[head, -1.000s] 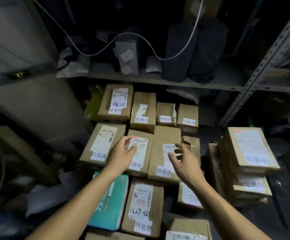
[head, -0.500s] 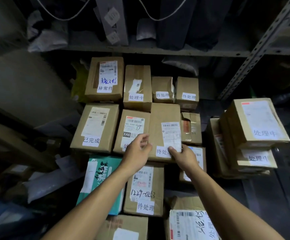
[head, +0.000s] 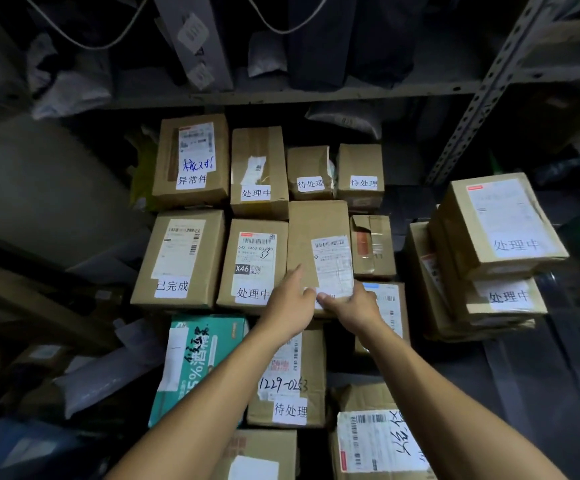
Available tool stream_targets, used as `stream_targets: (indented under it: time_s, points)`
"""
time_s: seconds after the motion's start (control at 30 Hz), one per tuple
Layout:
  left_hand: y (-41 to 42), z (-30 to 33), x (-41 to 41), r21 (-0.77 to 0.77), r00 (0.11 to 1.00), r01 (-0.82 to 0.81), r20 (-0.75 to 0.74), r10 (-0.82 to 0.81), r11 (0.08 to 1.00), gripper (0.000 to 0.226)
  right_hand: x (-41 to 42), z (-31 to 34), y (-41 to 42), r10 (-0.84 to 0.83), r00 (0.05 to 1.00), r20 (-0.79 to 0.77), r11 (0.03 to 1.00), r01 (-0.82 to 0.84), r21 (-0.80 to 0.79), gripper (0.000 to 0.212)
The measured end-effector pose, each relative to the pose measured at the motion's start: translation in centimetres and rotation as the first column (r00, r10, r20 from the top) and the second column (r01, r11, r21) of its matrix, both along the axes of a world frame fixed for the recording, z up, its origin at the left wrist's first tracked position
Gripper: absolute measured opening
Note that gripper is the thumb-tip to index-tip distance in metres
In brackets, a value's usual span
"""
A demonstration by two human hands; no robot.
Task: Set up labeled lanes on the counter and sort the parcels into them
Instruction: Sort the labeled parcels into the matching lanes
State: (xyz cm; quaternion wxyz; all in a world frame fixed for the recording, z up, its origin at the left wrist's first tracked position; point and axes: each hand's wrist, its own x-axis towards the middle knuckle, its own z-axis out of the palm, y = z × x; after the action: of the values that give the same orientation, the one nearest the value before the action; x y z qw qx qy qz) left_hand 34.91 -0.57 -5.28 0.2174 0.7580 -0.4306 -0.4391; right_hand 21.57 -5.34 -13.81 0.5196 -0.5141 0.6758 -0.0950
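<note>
The two hands, left hand (head: 290, 306) and right hand (head: 354, 306), covered the lower label of the tall centre parcel (head: 318, 244). Its printed slip was too small to read. At the bottom edge, two parcels (head: 260, 455) were cut off; upper shelf (head: 281, 95) items were blurred dark.

Tall box (head: 316, 237) sits betw. X46 box (head: 252, 265) on left & taped box (head: 373, 245) on right.

Parcel storeroom — labelled boxes (head: 318, 244), racking (head: 482, 95)
</note>
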Motion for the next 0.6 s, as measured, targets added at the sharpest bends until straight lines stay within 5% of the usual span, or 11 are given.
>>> stream_targets:
  time_s: [0.33, 0.6]
  points:
    - [-2.2, -0.9, -1.8, 0.099, 0.978, -0.206, 0.042, 0.202, 0.974, 0.046, -0.5, 0.8, 0.3, -0.042, 0.997, 0.072, 0.999, 0.044, -0.020, 0.050]
    - [-2.9, -1.3, -1.4, 0.112, 0.963, -0.270, 0.022, 0.269, 0.956, 0.076, -1.4, 1.4, 0.9, -0.133, 0.949, 0.285, 0.990, 0.141, -0.009, 0.030]
